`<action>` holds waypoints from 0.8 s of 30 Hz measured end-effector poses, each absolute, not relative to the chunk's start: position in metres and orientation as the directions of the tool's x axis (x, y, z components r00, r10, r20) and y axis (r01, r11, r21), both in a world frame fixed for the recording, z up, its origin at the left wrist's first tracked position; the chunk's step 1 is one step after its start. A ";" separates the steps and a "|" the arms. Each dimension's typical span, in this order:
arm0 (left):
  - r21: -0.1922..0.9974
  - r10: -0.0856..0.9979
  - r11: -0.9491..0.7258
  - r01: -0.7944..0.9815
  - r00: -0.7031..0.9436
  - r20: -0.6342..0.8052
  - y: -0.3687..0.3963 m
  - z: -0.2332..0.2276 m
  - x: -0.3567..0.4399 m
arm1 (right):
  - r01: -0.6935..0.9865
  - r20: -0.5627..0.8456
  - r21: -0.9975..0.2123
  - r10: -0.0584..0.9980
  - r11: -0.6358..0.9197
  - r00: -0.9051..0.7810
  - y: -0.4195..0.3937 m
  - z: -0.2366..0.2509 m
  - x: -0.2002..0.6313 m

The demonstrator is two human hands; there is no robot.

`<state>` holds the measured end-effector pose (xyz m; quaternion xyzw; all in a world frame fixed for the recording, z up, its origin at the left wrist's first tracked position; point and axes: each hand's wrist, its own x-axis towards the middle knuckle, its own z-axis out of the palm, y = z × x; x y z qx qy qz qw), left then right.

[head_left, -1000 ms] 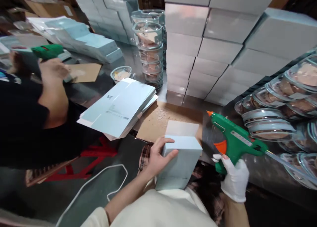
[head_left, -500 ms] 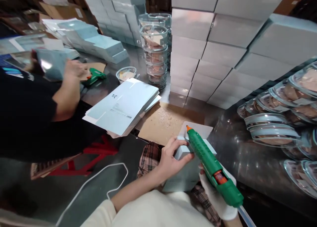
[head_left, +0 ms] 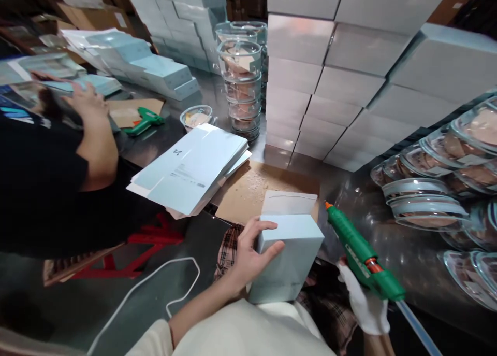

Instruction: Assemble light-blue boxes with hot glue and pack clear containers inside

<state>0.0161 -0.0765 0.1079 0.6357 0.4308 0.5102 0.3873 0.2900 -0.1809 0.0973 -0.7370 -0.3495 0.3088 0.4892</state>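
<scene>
A pale box (head_left: 285,268) stands upright against my front, one white flap (head_left: 289,203) raised at its far top edge. My left hand (head_left: 254,252) grips the box's left upper corner, thumb on the near face and fingers over the top. To the right of the box, my right hand (head_left: 365,299), in a white glove, is wrapped round the handle of a green hot glue gun (head_left: 361,250). Its orange nozzle points up and left, apart from the box. A clear glue stick (head_left: 419,327) sticks out of the gun's back end.
Flat white carton sheets (head_left: 186,169) lie left of a brown cardboard piece (head_left: 248,193). Behind rise stacked white boxes (head_left: 298,40) and clear round containers (head_left: 243,86); more containers (head_left: 427,205) sit right. At left, a co-worker's hand (head_left: 89,102) is near another green glue gun (head_left: 145,120).
My right hand has drawn the glue gun away to the right, off the top of the box. The box's top and flap now show. The co-worker's hand has moved left.
</scene>
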 end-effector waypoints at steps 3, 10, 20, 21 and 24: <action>0.933 0.937 -0.345 0.101 0.101 0.335 -0.074 0.105 0.012 | -0.022 -0.295 -0.937 0.752 -0.350 0.589 -0.147 0.092 0.275; 0.921 0.917 -0.386 0.048 0.125 0.378 -0.075 0.097 0.012 | -0.090 -0.551 -0.815 0.718 -0.573 0.425 -0.107 0.105 0.298; 0.927 0.879 -0.344 -0.149 0.295 0.374 -0.075 0.089 0.033 | -0.014 -0.216 -0.975 0.922 -0.224 0.322 -0.109 0.144 0.259; 0.936 0.895 -0.307 -0.172 0.282 0.345 -0.076 0.087 0.035 | -0.042 -0.198 -0.980 0.926 -0.195 0.322 -0.108 0.140 0.256; 0.926 0.935 -0.219 -0.307 0.206 0.290 -0.075 0.081 0.037 | 0.051 0.013 -0.999 0.984 0.004 0.177 -0.116 0.129 0.266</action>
